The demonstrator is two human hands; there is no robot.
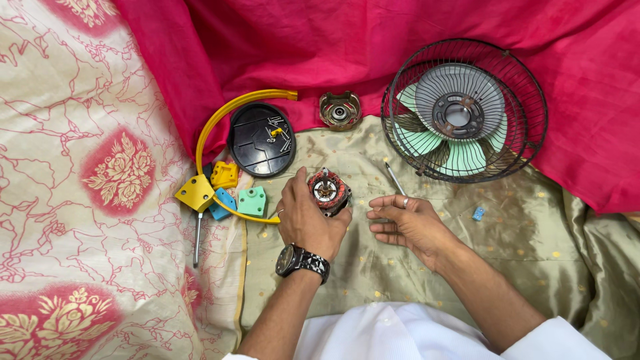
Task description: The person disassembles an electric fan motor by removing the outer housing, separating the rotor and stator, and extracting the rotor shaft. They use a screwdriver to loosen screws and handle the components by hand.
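From the head view, my left hand (308, 220) is wrapped around a small fan motor (328, 191) with copper windings, its grip holding the motor down on the olive-gold cloth (373, 267) near the middle of the spread. My right hand (408, 223) rests flat just beside it, fingers loosely spread and holding nothing; a thin screwdriver (395, 179) lies just past its fingertips. Toward the far right sits the wire fan guard (527, 87) with pale green blades (460, 157) inside. Toward the far left lie a black round cover (262, 140), a yellow curved bracket (220, 120), a metal bearing cap (340, 109), and small yellow, blue and green plastic blocks (252, 201). I judge the motor is being steadied for dismantling; the next move calls for the free hand to reach a tool while the left keeps firm.
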